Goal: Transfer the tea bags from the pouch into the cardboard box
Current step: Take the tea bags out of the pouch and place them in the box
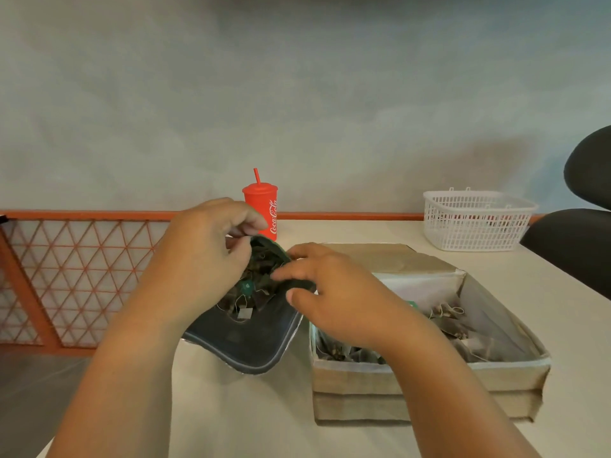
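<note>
- Orange lattice railing [66, 276] along the far left. It meets the table [248, 421] at the table's left edge, which slants down toward the lower left corner.
- Left hand [198, 259]: fingers curled, gripping the far-left rim of the pouch mouth. The forearm crosses the table's left edge.
- Pouch [251, 345]: one, dark, with a pale sealed border. It lies tilted on the table near that left edge, mouth held open toward the camera. There is bare tabletop in front of it.
- Tea bags [254, 289] show inside the pouch mouth as a tangle of dark sachets, strings and small tags. Too jumbled to count.
- Red Coca-Cola cup [264, 206]: one, with lid and straw, upright behind the pouch. The left hand's fingers hide its lower part.
- Right hand [340, 295]: pinches the pouch's right rim between fingers and thumb, fingertips lying over the opening. Whether they also touch a bag, cannot tell.
- Cardboard box [429, 388]: one, open, just right of the pouch, far flap folded back. More tea bags are piled inside. The right forearm hides the box's near-left corner, so there is no count.
- White plastic basket [476, 223]: one, at the far right, apart from the box with open table between. Its contents are unclear.
- Black chair [588, 233]: cut off by the right edge.
</note>
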Available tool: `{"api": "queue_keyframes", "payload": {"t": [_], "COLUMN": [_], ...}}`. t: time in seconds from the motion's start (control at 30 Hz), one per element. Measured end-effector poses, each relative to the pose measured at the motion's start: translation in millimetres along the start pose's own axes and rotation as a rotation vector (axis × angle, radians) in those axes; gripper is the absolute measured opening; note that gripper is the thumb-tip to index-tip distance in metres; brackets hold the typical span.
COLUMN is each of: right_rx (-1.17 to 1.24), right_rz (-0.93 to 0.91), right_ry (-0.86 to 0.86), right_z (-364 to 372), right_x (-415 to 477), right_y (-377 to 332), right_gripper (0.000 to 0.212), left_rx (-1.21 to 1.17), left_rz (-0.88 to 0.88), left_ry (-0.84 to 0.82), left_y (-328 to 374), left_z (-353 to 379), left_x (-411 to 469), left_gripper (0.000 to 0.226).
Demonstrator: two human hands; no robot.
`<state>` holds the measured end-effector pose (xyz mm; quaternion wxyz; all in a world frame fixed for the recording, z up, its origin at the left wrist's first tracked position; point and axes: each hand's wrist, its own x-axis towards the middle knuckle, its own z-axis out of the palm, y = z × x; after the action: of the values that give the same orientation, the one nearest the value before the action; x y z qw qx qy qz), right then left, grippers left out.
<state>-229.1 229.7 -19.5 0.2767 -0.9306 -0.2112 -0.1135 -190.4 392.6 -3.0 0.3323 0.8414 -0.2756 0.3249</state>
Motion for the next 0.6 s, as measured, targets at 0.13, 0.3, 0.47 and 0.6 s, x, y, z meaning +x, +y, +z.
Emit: {"api": "queue_keyframes", "payload": {"t": [0.13,0.3,0.47,0.6], "right_rx": [-0.082,-0.042,-0.055,-0.054], "right_rz": [-0.001,-0.008,0.005,-0.027], "right_ry": [0.078,0.116,0.122,0.089], "right_z": [1.0,4.3,7.4,7.7], "right_x": [2.1,3.2,4.6,3.1], "right_y": [-0.1,0.9,3.1,-0.7], "right_gripper": [0.047,0.053,0.057,0.056], "left_rx": [-0.011,-0.058,0.184,0.404], "left_rz": [0.062,-0.010,-0.201,-0.362], "left_ry": [0.017,-0.231,-0.713,-0.864], "left_y": [7.9,31.2,24.4,-3.2], "left_z": [-1.3,-6.2,12.1,34.4], "left_x": [0.0,-4.2,-8.0,-8.3], "left_gripper": [0.044,0.037,0.025,0.029]}}
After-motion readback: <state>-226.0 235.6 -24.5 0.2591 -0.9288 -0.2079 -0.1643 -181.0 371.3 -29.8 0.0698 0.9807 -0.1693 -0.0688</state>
